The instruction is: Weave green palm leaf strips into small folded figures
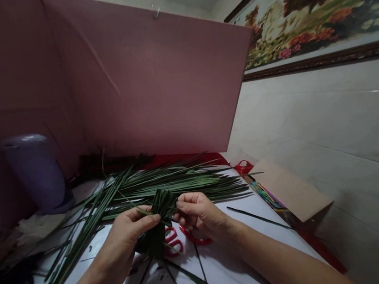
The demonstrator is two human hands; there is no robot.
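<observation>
Between my hands is a woven bundle of dark green leaf strips (155, 239), folded into loops at its top, with long loose ends trailing toward me. My left hand (131, 226) grips its left side, thumb pressed over the front. On the right edge, my right hand (199, 213) pinches a strip with thumb and forefinger; the exact spot is partly hidden by the fingers. Red scissor handles (174, 247) lie on the table just behind and below the bundle. A further red loop (197, 239) shows under my right hand.
Long green leaves (181, 185) are piled across the back of the white table (246, 251). A purple bin (36, 176) stands at the left. An open cardboard box (293, 189) sits beyond the right edge, and a pink panel (153, 81) rises behind.
</observation>
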